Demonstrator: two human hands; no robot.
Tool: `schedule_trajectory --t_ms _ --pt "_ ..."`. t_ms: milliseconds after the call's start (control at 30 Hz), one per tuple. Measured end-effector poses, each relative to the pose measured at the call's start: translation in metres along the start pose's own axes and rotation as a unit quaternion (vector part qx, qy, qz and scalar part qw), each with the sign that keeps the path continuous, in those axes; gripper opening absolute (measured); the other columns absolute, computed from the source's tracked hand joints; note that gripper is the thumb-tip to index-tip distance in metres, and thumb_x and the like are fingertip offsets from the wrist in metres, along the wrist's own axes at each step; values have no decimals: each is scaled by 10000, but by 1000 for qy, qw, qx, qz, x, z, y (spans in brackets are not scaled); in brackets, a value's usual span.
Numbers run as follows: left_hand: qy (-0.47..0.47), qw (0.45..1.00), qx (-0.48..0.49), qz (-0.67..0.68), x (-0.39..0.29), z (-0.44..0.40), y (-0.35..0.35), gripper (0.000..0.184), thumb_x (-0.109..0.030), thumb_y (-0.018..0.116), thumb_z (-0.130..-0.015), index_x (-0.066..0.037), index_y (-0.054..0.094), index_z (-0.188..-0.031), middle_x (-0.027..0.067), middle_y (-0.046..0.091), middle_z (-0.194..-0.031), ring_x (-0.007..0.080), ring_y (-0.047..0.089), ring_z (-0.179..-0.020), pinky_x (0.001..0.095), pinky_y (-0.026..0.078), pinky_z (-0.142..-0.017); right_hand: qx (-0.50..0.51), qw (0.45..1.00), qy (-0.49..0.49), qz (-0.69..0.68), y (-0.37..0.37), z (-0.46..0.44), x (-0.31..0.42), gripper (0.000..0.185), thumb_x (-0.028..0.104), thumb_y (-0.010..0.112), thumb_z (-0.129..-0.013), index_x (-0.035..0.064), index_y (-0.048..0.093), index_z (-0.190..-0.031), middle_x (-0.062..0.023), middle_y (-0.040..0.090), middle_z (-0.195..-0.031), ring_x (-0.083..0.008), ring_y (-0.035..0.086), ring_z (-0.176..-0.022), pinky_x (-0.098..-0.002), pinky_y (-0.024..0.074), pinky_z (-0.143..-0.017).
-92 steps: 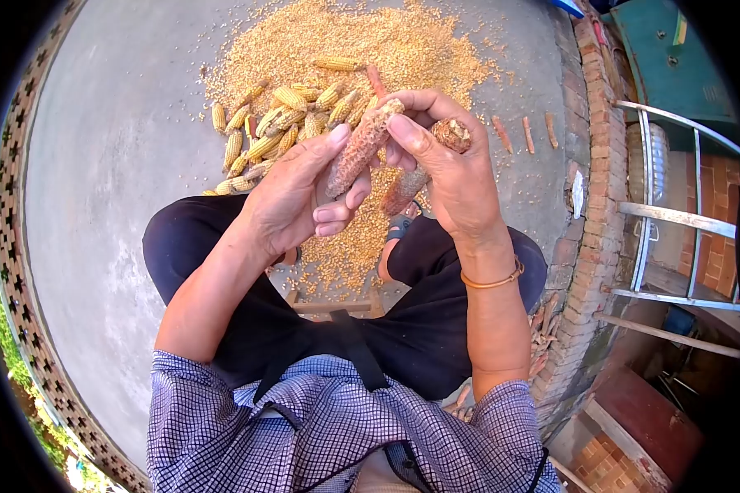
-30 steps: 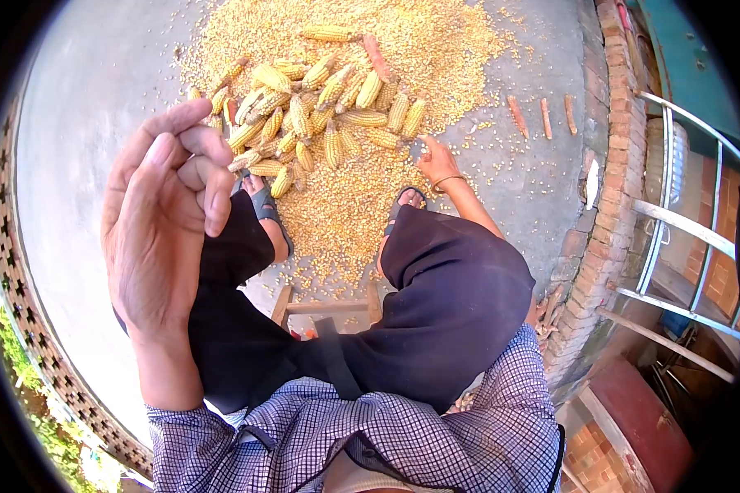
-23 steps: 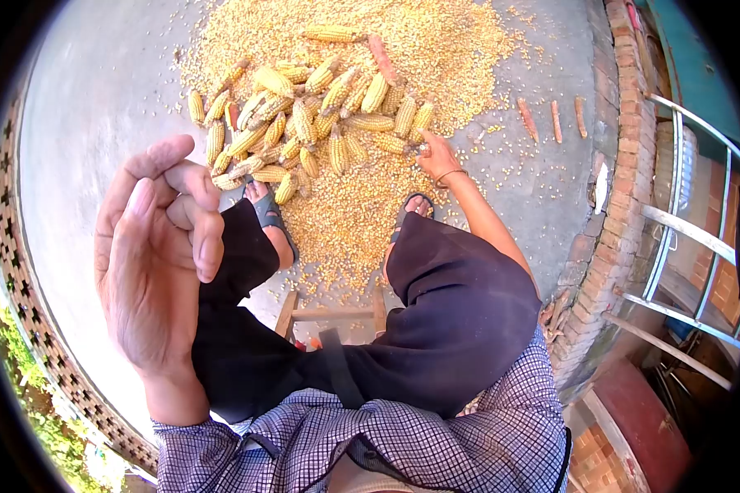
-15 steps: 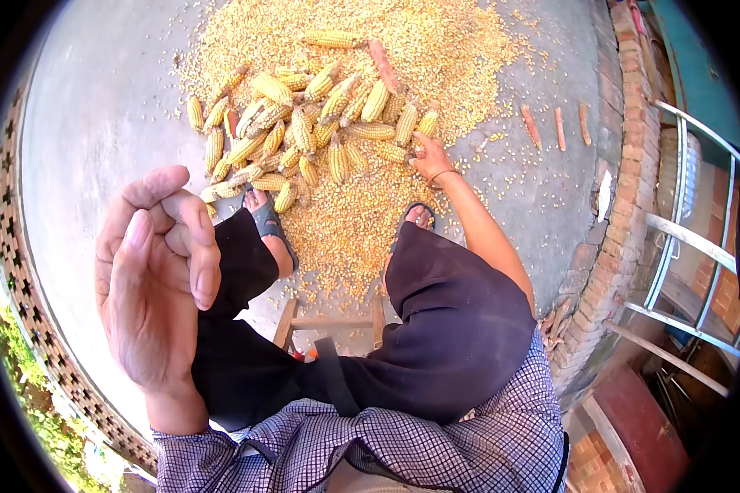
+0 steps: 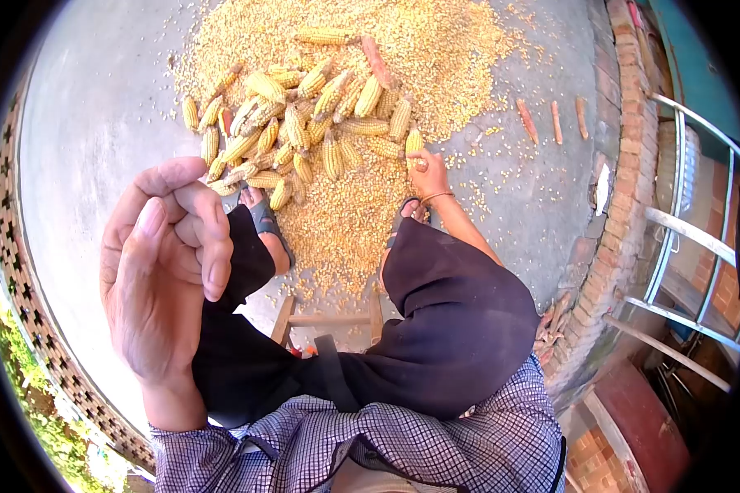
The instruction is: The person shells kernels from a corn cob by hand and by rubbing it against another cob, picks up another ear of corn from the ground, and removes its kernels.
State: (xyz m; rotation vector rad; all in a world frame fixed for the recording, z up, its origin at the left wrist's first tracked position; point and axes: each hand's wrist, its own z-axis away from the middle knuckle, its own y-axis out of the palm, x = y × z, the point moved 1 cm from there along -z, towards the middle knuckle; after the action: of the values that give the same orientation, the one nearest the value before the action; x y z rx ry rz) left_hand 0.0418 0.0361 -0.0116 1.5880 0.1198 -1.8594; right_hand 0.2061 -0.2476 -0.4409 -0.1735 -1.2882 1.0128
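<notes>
My left hand (image 5: 164, 271) is raised near the camera over my left thigh, palm up, its fingers loosely curled and apart with nothing in them. Down at the right edge of the corn pile, my right hand (image 5: 428, 174) has its fingers closed on the lower end of a yellow corn cob (image 5: 413, 143). Left of it lies a heap of unshelled cobs (image 5: 296, 123) on loose kernels (image 5: 444, 66). A bare reddish cob (image 5: 376, 59) rests at the top of the heap.
Three bare cobs (image 5: 527, 121) lie on the concrete floor at the right. Beyond them run a low brick edge (image 5: 629, 148) and a metal frame (image 5: 691, 232). A wooden stool (image 5: 329, 319) shows between my legs. More bare cobs (image 5: 555, 316) lie beside my right knee.
The bare cobs in my hands earlier are gone from them. My right hand has reached down to the heap and drawn the yellow cob slightly towards me. My left hand has moved left and opened.
</notes>
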Motion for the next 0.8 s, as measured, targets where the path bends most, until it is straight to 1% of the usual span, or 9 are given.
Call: schedule_trajectory --t_ms 100,200,333,400,433,533,633,733,800 --pt "-20 1000 10 10 -3 -1 0 368 -166 390 -1026 121 486 -1236 157 605 -898 116 545 -615 203 426 -527 82 949 96 -288 -25 9 18 294 -6 618 -774 64 675 -1054 10 608 -845 -54 529 -675 -229 462 -604" --pt "1 997 70 -42 0 -2 -3 339 -152 403 -1027 101 511 -1226 134 616 -917 108 564 -671 207 439 -571 161 910 99 -369 -82 20 73 285 -14 586 -804 42 663 -1072 -1 603 -877 -78 559 -728 -227 449 -603" --pt "62 970 79 -223 8 5 8 309 -90 577 -956 34 530 -1236 107 627 -1000 157 607 -807 259 492 -709 300 898 -70 -314 -168 40 187 269 29 607 -806 13 651 -1071 -18 603 -967 -96 566 -818 -237 491 -645" --pt "230 820 112 -511 9 4 15 430 -18 647 -868 20 515 -1276 149 607 -1118 219 615 -960 312 494 -807 337 897 -143 -247 -204 59 253 268 44 624 -802 4 648 -1066 -17 601 -945 -97 564 -833 -240 499 -634" --pt "292 757 85 -578 11 8 22 537 -40 712 -802 -5 505 -1296 173 559 -1241 310 579 -1115 385 482 -925 351 897 -151 -223 -219 72 287 269 47 630 -800 0 648 -1064 -19 597 -927 -97 564 -818 -236 495 -620" --pt "420 653 168 -607 6 8 36 633 -113 748 -767 -16 467 -1326 168 551 -1248 365 544 -1158 432 436 -1011 390 882 -191 -184 -232 106 356 276 49 640 -795 3 647 -1066 -19 585 -885 -83 570 -723 -215 470 -540" --pt "424 634 209 -612 5 4 28 599 -139 762 -767 -12 489 -1285 166 584 -1174 365 576 -1091 426 473 -936 407 867 -224 -179 -235 127 389 294 73 651 -833 6 629 -1118 -21 602 -861 -69 600 -606 -188 439 -460" --pt "296 751 193 -558 -11 14 18 552 -153 776 -763 -2 513 -1224 160 606 -1090 357 609 -992 417 502 -826 294 904 -165 -263 -240 145 415 372 140 655 -882 -6 581 -1215 -61 611 -853 -96 558 -612 -236 435 -508" --pt "352 793 137 -478 -8 12 13 491 -165 794 -772 12 538 -1151 148 629 -960 298 641 -841 379 502 -716 202 907 -148 -338 -249 143 422 384 106 643 -904 -33 541 -1247 -77 628 -929 -92 569 -692 -225 441 -580"
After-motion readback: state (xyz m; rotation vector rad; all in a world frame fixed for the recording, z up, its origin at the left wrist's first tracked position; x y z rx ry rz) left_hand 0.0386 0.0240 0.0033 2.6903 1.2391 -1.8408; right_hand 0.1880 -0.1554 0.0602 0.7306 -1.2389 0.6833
